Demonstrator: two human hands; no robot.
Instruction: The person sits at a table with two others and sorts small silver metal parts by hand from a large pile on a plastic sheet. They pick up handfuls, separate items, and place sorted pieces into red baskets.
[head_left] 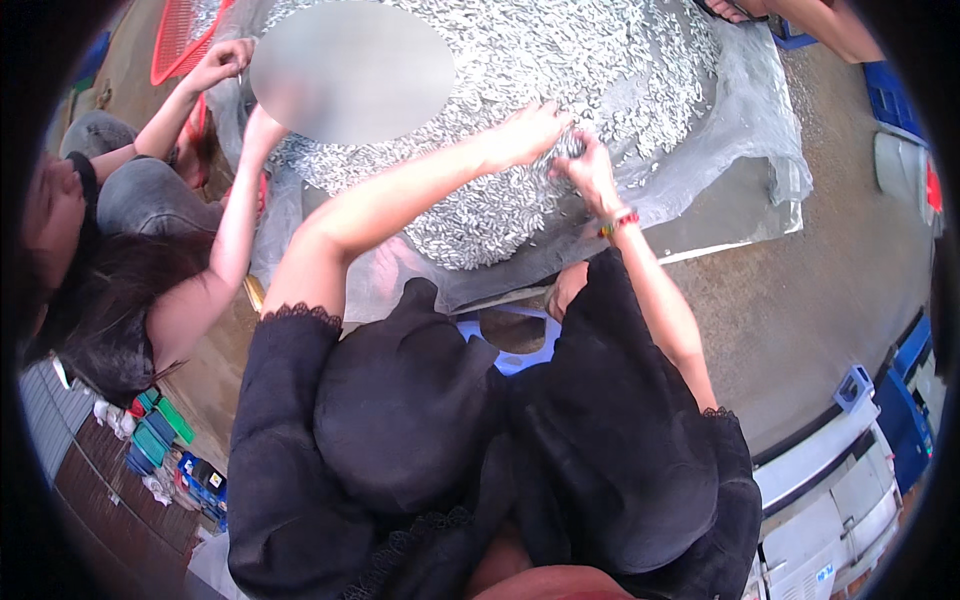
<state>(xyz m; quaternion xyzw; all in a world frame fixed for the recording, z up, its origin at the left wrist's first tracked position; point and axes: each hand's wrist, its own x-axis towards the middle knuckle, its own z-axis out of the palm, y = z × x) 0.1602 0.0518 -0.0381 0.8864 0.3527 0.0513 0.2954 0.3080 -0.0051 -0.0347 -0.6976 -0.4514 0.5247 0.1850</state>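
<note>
A big heap of small silvery fish [560,60] lies on a clear plastic sheet [760,130] spread over the ground. My left hand [530,130] rests on the near side of the heap, fingers spread and pressed into the fish. My right hand [590,172] is right beside it, fingers curled into the fish; a coloured bracelet sits on that wrist. Whether either hand grips any fish cannot be told. I sit in black clothes on a blue plastic stool [510,345].
A person in dark clothes crouches at the left, one hand [228,60] by a red plastic basket [180,35], the other arm reaching to the heap. Another person's foot [735,10] shows at the top. Blue crates [890,95] and white foam boxes [840,480] stand at the right.
</note>
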